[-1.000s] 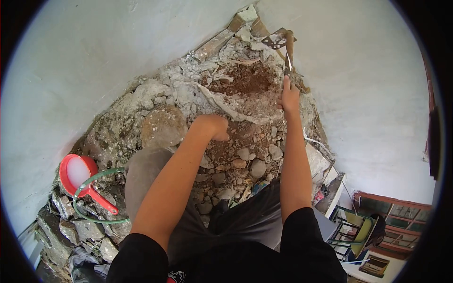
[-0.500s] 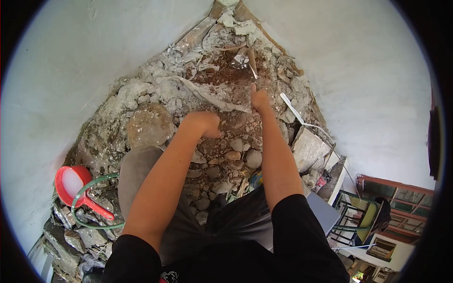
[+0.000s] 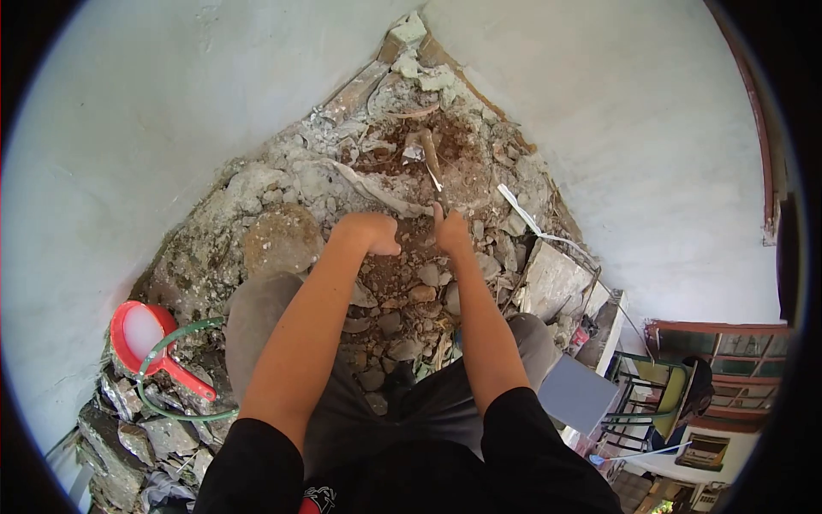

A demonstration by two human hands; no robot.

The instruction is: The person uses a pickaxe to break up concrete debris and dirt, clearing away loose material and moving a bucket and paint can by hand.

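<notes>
My right hand (image 3: 449,231) is closed round the handle of a digging tool (image 3: 427,152), thumb laid along it. The tool's head rests at the reddish soil (image 3: 454,141) in the corner, with a pale scrap near it. My left hand (image 3: 372,234) is a closed fist above the rubble, left of my right hand; whether it holds anything is hidden. Just beyond both hands lies a long pale strip (image 3: 377,190) across the dirt. Beside my left hand is a large brownish stone (image 3: 282,240).
A red dipper (image 3: 141,338) and a green hose (image 3: 154,403) lie at the left on stones. White walls meet at the corner. To the right are a white strap (image 3: 519,208), a broken slab (image 3: 555,278), a grey panel (image 3: 577,394) and a chair (image 3: 668,401).
My right hand and the tool have moved left and toward me, closer to my left hand. The camera view has shifted slightly. My left hand is still a fist.
</notes>
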